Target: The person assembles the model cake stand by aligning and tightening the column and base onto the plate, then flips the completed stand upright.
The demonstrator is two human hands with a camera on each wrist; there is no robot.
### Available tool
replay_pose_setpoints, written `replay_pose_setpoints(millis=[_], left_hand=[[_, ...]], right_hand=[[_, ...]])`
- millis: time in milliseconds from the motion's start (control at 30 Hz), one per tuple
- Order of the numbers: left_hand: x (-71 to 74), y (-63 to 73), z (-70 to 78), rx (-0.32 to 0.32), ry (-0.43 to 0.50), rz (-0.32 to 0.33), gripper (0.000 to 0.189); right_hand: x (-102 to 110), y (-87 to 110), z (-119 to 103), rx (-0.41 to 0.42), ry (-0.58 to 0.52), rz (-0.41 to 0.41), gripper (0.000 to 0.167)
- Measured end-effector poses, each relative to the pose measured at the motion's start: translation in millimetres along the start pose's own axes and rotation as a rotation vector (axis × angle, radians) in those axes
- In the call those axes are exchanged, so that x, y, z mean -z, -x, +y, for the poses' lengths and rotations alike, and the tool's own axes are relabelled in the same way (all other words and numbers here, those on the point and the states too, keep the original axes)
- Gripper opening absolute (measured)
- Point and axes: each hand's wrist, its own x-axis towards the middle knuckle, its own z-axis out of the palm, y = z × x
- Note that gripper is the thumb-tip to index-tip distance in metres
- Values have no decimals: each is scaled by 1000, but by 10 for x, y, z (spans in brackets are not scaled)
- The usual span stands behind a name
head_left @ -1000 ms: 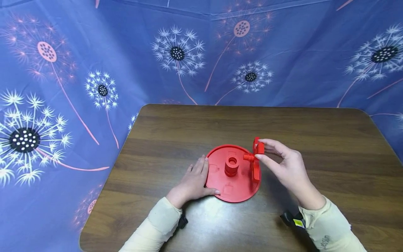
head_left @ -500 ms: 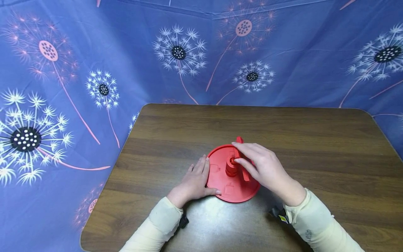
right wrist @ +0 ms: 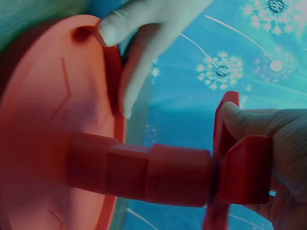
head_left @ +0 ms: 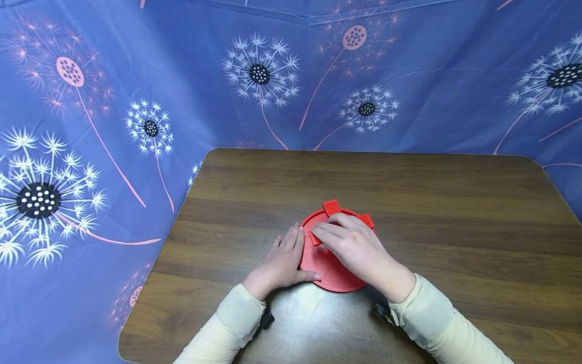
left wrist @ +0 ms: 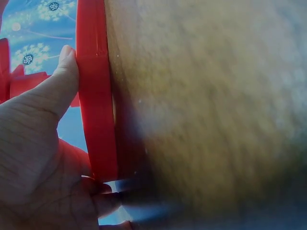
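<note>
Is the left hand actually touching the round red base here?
Touching: in the right wrist view, the left hand laps its thumb over the rim of the round red base.

I've got the round red plastic disc (head_left: pixel 328 273) on the rectangular brown wood-grain tabletop (head_left: pixel 454 227), the pronged red plastic piece (head_left: pixel 331 208) above it, blue dandelion-print cloth (head_left: pixel 423 76) behind it.

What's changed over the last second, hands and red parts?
The right hand moved left, carrying the armed red piece from beside the post to its top. The piece went from on edge, peg pointing left, to lying roughly flat over the post. Nothing was let go; the right hand still grips it. Unchanged: the left hand at the left edge of the disc.
</note>
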Motion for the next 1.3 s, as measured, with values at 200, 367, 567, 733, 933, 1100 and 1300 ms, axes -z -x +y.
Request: replay_pose_setpoints(millis=[200,367,567,733,933,1100,1300], left_hand=[[2,-6,11,-3,-3,-4,116],[-3,-7,18,-9,16,16,116],[13,-4,19,-3,26,17,117],[12,-5,14,-5,9,8,117],[10,-8,10,-4,-2,8,117],[11,-11,5,0,16,4,117],[2,-12,-5,-8,13,17,116]], right_hand=[[-34,43,12,3,-25,37,37],[25,148,99,-78,-142,150,36],[60,352,282,-353,-243,267,40],[40,547,390,-547,-437,219,42],[94,653,436,-652,-714,146,39],[98,732,428,-684,-753,128,40],[95,807,367,-705,-793,108,38]])
